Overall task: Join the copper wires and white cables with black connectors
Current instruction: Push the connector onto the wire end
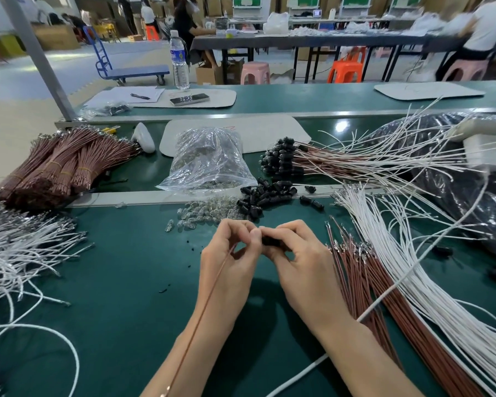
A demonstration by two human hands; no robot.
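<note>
Thin copper-brown wire [211, 296] is pinched near its tip by the left hand [229, 265] and aimed at the small black plastic connector [269, 240] gripped in the right hand [301, 267]. Both hands are held close above the green table's [121, 282] near edge, probably for insertion.

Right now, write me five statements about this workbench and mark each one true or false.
1. The left hand pinches a copper wire. True.
2. The right hand holds nothing. False: its fingers grip a black connector.
3. Loose black connectors lie heaped beyond the hands. True.
4. The water bottle lies on its side. False: it stands upright.
5. The copper wire bundles at far left are tied with yellow bands. True.
</note>
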